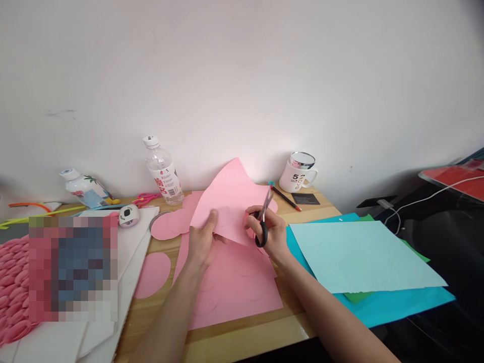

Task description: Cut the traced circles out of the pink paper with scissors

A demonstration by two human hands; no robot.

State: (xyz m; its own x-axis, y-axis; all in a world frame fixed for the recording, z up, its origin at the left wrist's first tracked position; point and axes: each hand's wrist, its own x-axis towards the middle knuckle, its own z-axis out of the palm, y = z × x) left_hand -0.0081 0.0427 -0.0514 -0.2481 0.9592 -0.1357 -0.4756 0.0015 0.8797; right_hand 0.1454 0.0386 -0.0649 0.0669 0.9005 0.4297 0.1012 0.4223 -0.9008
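Note:
My left hand (pixel 203 239) pinches the lower left edge of a pink paper piece (pixel 227 196), its thumb on top. The piece is raised and tilted, with one curved side and a pointed top. In my right hand (pixel 274 234) is a pair of black-handled scissors (pixel 263 222), blades pointing up and away in front of the paper's right side. Beneath both hands lies a larger pink sheet (pixel 234 297) with faint curved lines on it. Cut rounded pink pieces (pixel 153 275) rest on the table to the left.
Along the wall stand a clear bottle (pixel 164 174), a lying bottle (pixel 88 189) and a white mug (pixel 298 174). A pencil (pixel 286 197) lies by the mug. Light blue paper (pixel 366 257) covers the table's right side; white boards (pixel 128 257) and a pink petalled piece (pixel 13 287) fill the left.

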